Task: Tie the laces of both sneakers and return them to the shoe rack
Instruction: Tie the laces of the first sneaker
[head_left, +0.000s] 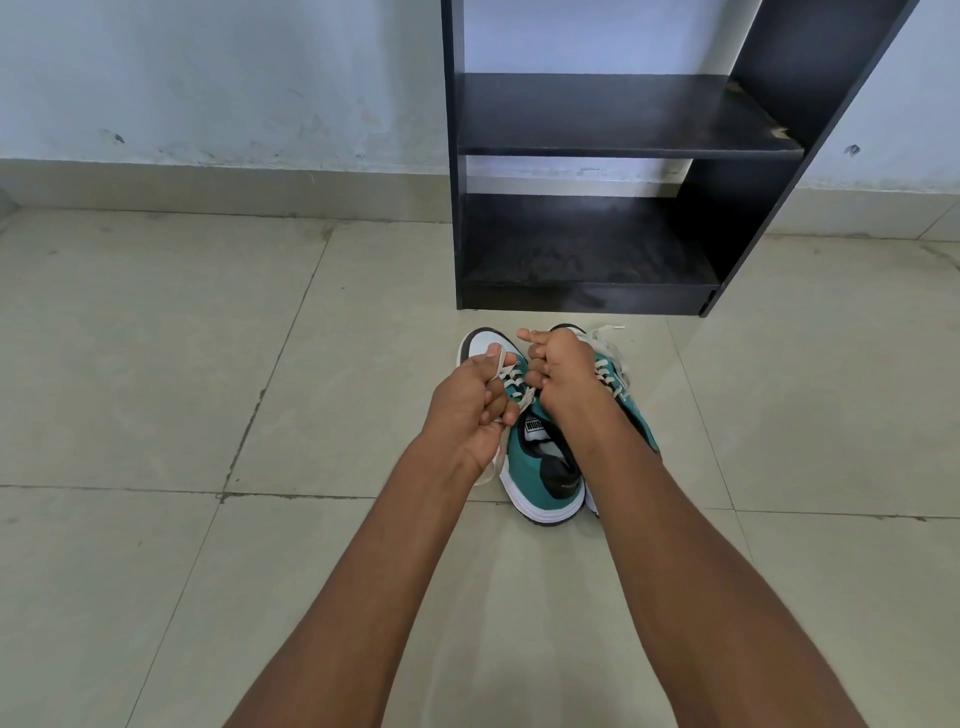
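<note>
Two teal sneakers with white toe caps and white soles stand side by side on the tiled floor, toes toward the rack. Over the left sneaker (543, 467), my left hand (467, 405) grips a cream lace (497, 457) that runs across its fingers and hangs down past the wrist. My right hand (563, 371) is curled close beside it above the laces; what it holds is hidden by its own fingers. The right sneaker (631, 402) lies mostly under my right forearm, its laces in a bow near the toe. The black shoe rack (623, 150) stands just beyond, both shelves bare.
Beige floor tiles (208, 364) spread to the left, right and toward me. A pale blue wall (208, 78) with a tiled skirting runs behind the rack. The rack's slanted right side panel (810, 104) reaches the floor near the sneakers.
</note>
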